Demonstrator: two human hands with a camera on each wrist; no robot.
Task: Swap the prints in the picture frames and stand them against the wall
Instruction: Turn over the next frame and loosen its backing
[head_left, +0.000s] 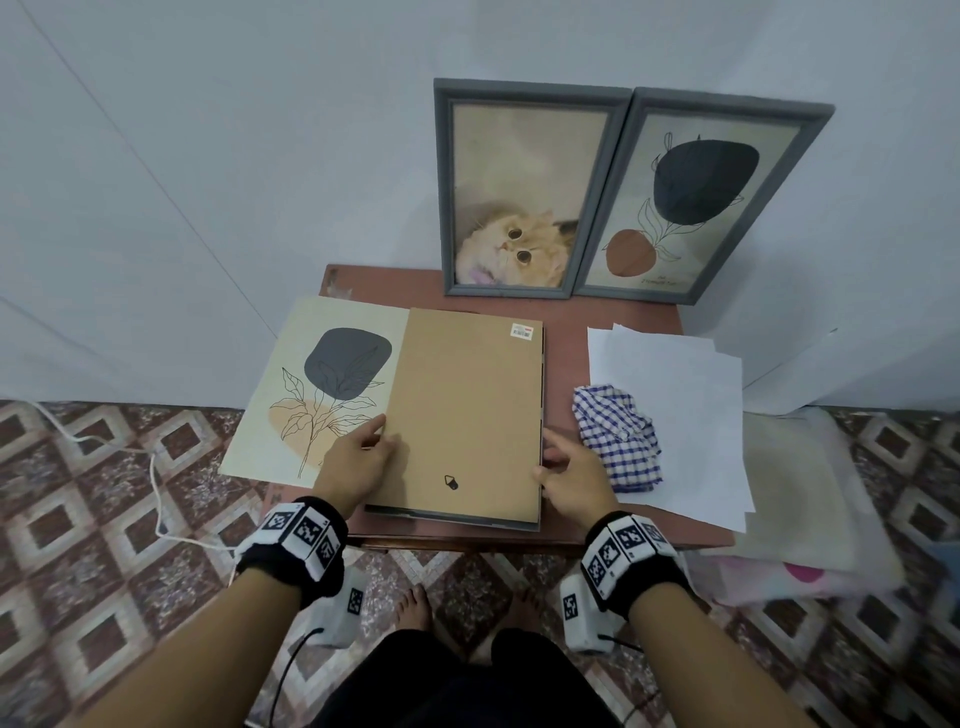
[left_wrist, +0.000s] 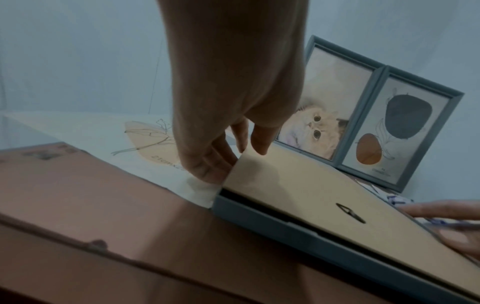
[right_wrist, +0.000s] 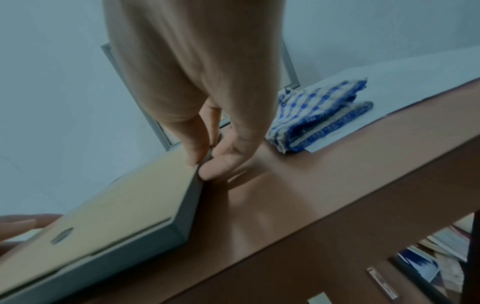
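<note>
A grey picture frame (head_left: 542, 395) lies face down mid-table, its brown backing board (head_left: 467, 410) on top. My left hand (head_left: 382, 434) pinches the board's left edge, thumb on top and fingers curled under, as the left wrist view shows (left_wrist: 241, 156). My right hand (head_left: 543, 462) pinches the frame's right edge, thumb against its side (right_wrist: 205, 164). A loose leaf print (head_left: 317, 384) lies flat to the left, partly under the board. A cat frame (head_left: 519, 192) and an abstract-print frame (head_left: 696, 202) lean against the wall.
White paper sheets (head_left: 675, 374) and a folded blue checked cloth (head_left: 618, 436) lie on the right of the small reddish table (head_left: 566, 322). A white cable (head_left: 156, 488) runs over the tiled floor at left. My bare feet stand below the table's near edge.
</note>
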